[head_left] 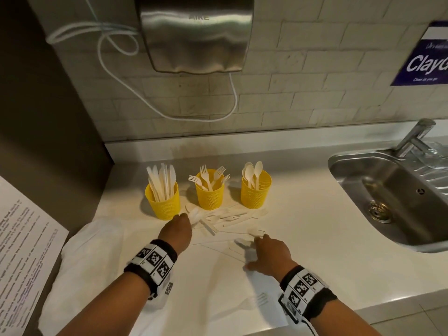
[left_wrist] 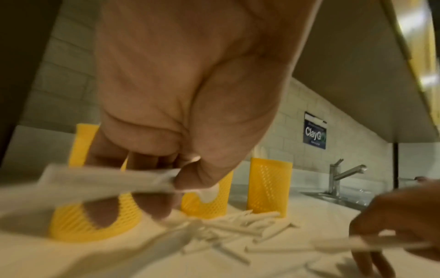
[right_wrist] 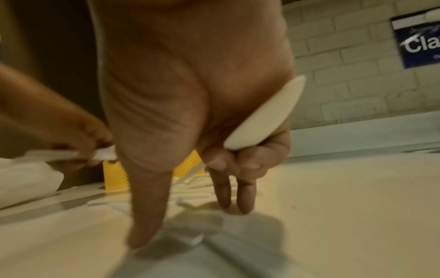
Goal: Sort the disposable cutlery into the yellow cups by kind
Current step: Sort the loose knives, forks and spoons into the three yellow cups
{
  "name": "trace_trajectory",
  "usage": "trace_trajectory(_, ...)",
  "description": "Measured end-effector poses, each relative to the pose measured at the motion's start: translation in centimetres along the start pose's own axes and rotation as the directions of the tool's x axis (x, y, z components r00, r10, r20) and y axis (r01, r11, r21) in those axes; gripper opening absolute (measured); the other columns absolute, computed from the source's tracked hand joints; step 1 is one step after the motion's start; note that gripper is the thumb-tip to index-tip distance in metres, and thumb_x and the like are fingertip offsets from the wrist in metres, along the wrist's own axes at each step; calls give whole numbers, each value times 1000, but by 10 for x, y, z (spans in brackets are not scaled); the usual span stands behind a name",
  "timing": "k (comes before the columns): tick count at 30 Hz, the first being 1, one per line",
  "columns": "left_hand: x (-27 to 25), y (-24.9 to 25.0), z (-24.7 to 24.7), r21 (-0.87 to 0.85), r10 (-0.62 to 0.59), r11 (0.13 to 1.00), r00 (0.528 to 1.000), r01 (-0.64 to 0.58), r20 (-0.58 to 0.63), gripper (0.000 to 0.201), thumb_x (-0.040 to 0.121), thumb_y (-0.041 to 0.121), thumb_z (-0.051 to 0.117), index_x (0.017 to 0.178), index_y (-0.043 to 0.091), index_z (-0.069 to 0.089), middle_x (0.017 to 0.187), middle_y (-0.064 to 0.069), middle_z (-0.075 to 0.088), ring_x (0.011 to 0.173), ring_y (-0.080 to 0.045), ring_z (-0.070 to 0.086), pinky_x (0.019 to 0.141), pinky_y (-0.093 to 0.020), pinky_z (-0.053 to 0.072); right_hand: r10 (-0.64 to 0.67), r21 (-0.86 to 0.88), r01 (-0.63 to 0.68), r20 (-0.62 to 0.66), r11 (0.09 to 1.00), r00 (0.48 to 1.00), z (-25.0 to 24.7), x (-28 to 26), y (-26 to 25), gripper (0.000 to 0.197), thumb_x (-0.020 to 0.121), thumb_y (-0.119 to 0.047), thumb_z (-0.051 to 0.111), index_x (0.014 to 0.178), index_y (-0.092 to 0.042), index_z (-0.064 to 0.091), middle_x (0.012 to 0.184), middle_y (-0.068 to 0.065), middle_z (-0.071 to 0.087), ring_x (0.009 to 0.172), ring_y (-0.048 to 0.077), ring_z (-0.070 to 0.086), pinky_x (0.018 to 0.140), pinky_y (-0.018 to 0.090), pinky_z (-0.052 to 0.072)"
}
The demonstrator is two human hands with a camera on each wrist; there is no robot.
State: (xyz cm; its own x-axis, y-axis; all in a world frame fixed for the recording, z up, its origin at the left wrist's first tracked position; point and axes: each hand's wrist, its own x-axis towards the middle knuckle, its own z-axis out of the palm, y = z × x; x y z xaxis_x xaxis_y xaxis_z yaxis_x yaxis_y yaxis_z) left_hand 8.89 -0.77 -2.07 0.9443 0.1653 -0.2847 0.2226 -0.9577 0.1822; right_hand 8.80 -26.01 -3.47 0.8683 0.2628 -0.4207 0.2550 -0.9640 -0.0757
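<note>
Three yellow mesh cups stand in a row: knives cup (head_left: 163,202), forks cup (head_left: 210,196), spoons cup (head_left: 256,192). Loose white cutlery (head_left: 221,219) lies piled just in front of them. My left hand (head_left: 186,218) is at the pile's left end, by the knives cup; in the left wrist view its thumb and fingers (left_wrist: 188,180) pinch a flat white cutlery piece (left_wrist: 107,180), too blurred to name. My right hand (head_left: 263,238) is lower right of the pile. Its curled fingers grip a white spoon (right_wrist: 264,114), while two straight fingers and the thumb touch the counter.
A steel sink (head_left: 351,163) with a tap (head_left: 414,137) takes up the right side. A hand dryer (head_left: 196,32) hangs on the tiled wall above the cups. A white bag (head_left: 92,251) and a printed sheet (head_left: 24,251) lie left; a fork (head_left: 254,301) rests near the front edge.
</note>
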Motion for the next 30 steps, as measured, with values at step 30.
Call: trace_trajectory(30,25,20,18,309,352,876,929,-371,116,33,90,25,48,118,10,46,115,-12,62,104,-32,58,82,-37,42,-211,-154,180,-224,972,951,7,16,-8,32,97,-31,43,114,-8,57,114,11,61,106,29,56,82,36,45)
